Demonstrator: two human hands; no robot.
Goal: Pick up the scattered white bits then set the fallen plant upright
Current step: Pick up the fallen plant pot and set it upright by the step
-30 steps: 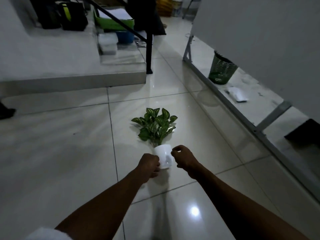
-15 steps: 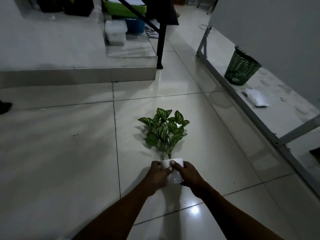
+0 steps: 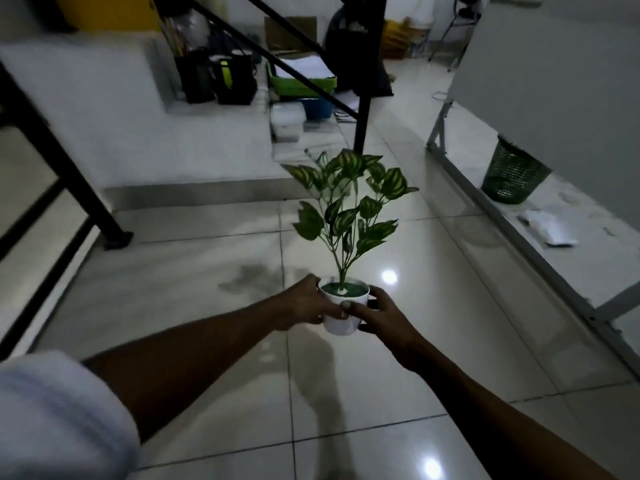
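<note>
The plant (image 3: pixel 349 202) has striped green leaves on a thin stem and grows from a small white pot (image 3: pixel 341 323) with a green top. It stands upright, and I cannot tell whether the pot's base touches the glossy tiled floor. My left hand (image 3: pixel 304 304) clasps the pot's left side and my right hand (image 3: pixel 377 315) clasps its right side, thumb across the front. No loose white bits show on the tiles around it.
A raised white step (image 3: pixel 180 161) with bags, a green tray and boxes lies ahead. Black stair rails (image 3: pixel 62 168) slant at the left. At the right stands a white board on a metal frame (image 3: pixel 519 237), with a green mesh bin (image 3: pixel 512 174) behind it.
The plant lay on its side on the floor a second ago. Both hands took hold of the pot and tipped it upright; the view has tilted up.
</note>
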